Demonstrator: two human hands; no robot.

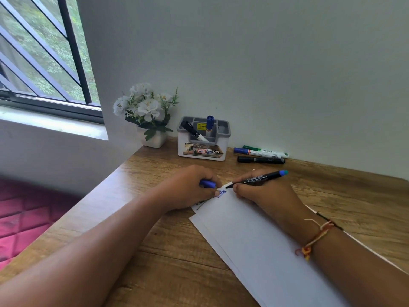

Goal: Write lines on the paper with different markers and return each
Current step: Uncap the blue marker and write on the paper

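Observation:
White paper sheets [261, 240] lie stacked on the wooden desk, with blue and black scribbles near the far corner. My right hand [263, 191] grips a thin black marker [261, 178] with a blue end; its tip touches the paper's far corner by the blue scribble. My left hand [188, 187] rests on the paper's left corner and is closed around a blue marker cap [208, 183]. A white and grey pen holder [202, 139] at the back holds a black-capped marker [192, 130] and a blue-capped marker [209, 125].
Three markers, blue [254, 152], green [265, 150] and black [261, 160], lie by the wall right of the holder. A white flower pot [150, 120] stands left of it. The desk's left edge [88, 209] drops to a pink mattress.

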